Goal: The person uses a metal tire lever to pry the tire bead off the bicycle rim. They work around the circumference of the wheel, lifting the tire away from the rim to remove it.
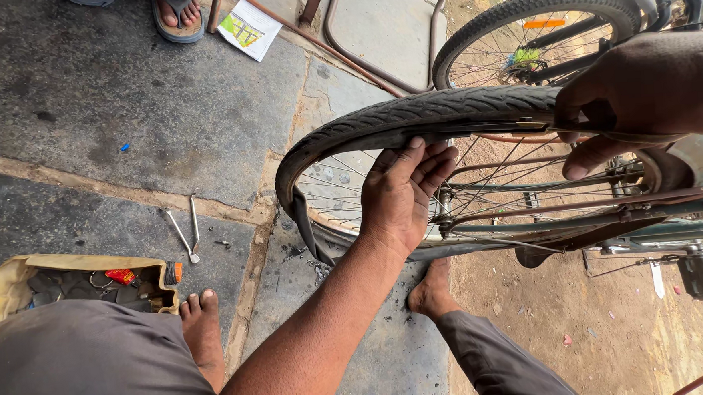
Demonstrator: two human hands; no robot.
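Observation:
A bicycle lies on its side in front of me, its black tyre (411,110) curving over the spoked rim (479,179). My left hand (403,195) presses flat against the inner edge of the tyre, fingers together and pointing up. My right hand (635,98) grips the tyre's edge at the upper right, fingers curled over it. A strip of black rubber (305,228) hangs down from the wheel at the left. My bare feet (202,329) rest on the stone floor below the wheel.
Two metal levers (186,230) lie on the stone slabs to the left. A yellowish tray (19,275) of small tools sits by my left knee. A second bicycle wheel (535,31) stands behind. Another person's sandalled foot (179,12) and a paper (248,28) are at the top.

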